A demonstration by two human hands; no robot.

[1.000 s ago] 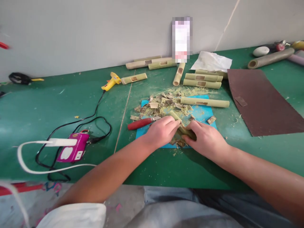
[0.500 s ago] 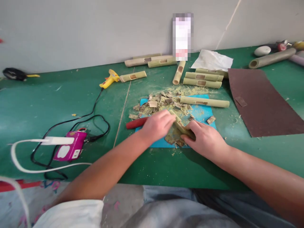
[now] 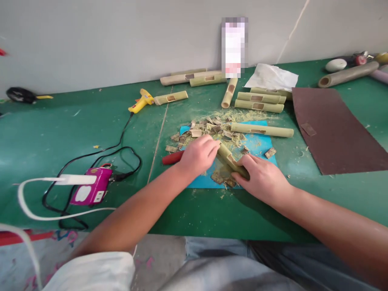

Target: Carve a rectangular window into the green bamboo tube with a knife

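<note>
The mat [image 3: 254,141] lies on the worktop [image 3: 188,214], with chips [image 3: 212,128] heaped over its far left part. A slanting tube [image 3: 224,151] is at the mat's middle; a second tube [image 3: 269,131] lies across its far right part. A handle [image 3: 171,158] is at its left edge. Well left of the mat sits a power socket [image 3: 91,186]; behind its left side, a glue gun [image 3: 140,104]. Behind it lie grouped tubes [image 3: 271,107]; to its right, a sheet [image 3: 342,137].

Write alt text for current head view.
The right hand grips a bamboo tube over a blue sheet strewn with scraps; the left hand is at the tube's far end. The green table also holds more tubes, a yellow glue gun, a brown sheet.
</note>
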